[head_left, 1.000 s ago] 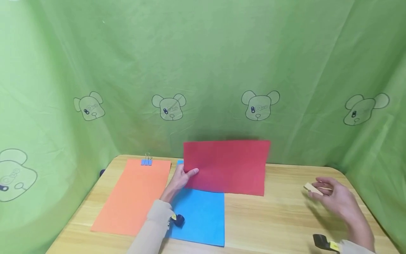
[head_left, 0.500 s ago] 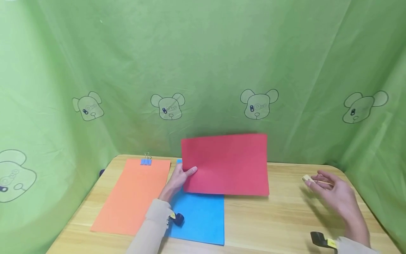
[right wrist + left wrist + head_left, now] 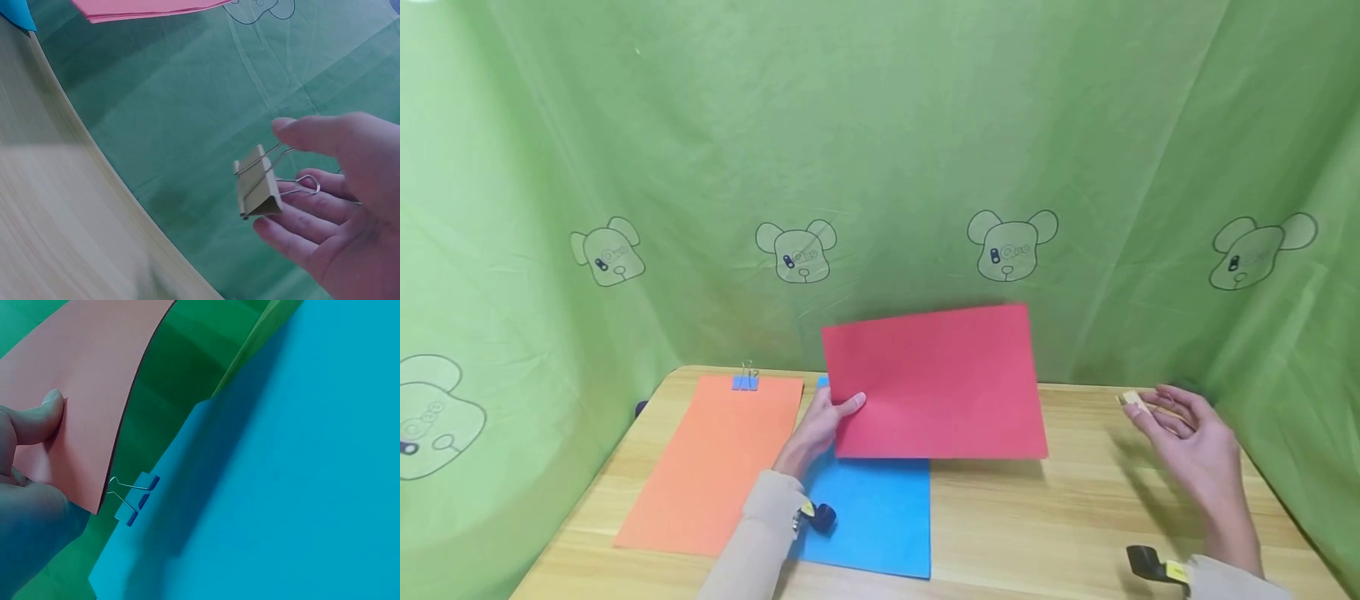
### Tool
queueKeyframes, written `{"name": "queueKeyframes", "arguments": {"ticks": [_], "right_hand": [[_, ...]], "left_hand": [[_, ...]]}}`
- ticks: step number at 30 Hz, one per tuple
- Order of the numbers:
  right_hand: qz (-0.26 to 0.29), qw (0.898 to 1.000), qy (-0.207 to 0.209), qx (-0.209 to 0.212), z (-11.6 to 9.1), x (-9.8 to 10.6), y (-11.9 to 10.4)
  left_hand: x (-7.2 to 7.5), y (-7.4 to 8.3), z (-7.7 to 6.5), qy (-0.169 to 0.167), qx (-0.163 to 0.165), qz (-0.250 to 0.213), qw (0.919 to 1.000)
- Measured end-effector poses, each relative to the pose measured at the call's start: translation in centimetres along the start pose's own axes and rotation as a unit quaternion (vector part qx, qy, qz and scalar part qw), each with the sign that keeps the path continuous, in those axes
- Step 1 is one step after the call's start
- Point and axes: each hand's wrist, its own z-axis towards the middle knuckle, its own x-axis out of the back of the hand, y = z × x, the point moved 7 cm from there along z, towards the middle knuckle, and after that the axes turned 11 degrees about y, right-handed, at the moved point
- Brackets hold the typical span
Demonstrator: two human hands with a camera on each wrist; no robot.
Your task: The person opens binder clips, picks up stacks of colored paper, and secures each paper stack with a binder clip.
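Note:
My left hand (image 3: 818,421) grips the left edge of a stack of red paper (image 3: 936,383), thumb on the near face. The stack is raised and tilted above the table, over the far part of a blue sheet (image 3: 872,517). In the left wrist view a binder clip (image 3: 139,497) sits on the blue sheet's edge, close to the red stack's corner; the red stack hides it in the head view. At the right, my right hand (image 3: 1198,450) holds a pale yellow binder clip (image 3: 259,184) by its wire handles, between thumb and fingers, off the table.
An orange sheet (image 3: 722,467) lies left of the blue one, with a blue binder clip (image 3: 745,383) on its far edge. The wooden table (image 3: 1000,533) ends at a green curtain (image 3: 895,150) printed with bear heads, which also hangs along both sides.
The red stack's far edge has risen and its face has turned more toward me, its right side swinging slightly outward. My right hand has lifted slightly with the yellow clip.

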Motion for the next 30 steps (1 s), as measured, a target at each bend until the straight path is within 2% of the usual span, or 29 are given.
{"name": "queueKeyframes", "arguments": {"ticks": [11,14,17,21,25,30], "right_hand": [[0.044,0.999,0.018,-0.021,-0.3,0.0,-0.3],[0.100,0.994,0.014,-0.032,-0.4,-0.2,-0.4],[0.178,0.983,0.004,-0.054,-0.5,-0.6,-0.4],[0.273,0.959,-0.004,-0.077,-0.5,-1.1,-0.6],[0.328,0.940,-0.004,-0.090,-0.5,-1.4,-0.9],[0.363,0.926,-0.001,-0.101,-0.5,-1.7,-1.1]], "left_hand": [[-0.2,-0.3,-0.2,-0.004,0.019,0.003,0.9998],[-0.3,-0.5,-0.2,-0.010,0.023,0.012,0.9996],[-0.4,-0.7,-0.3,-0.013,0.026,0.021,0.9994],[-0.5,-0.8,-0.3,-0.014,0.024,0.024,0.9993],[-0.6,-0.9,-0.4,-0.018,0.022,0.021,0.9994],[-0.8,-1.0,-0.4,-0.029,0.024,0.014,0.9992]]}}
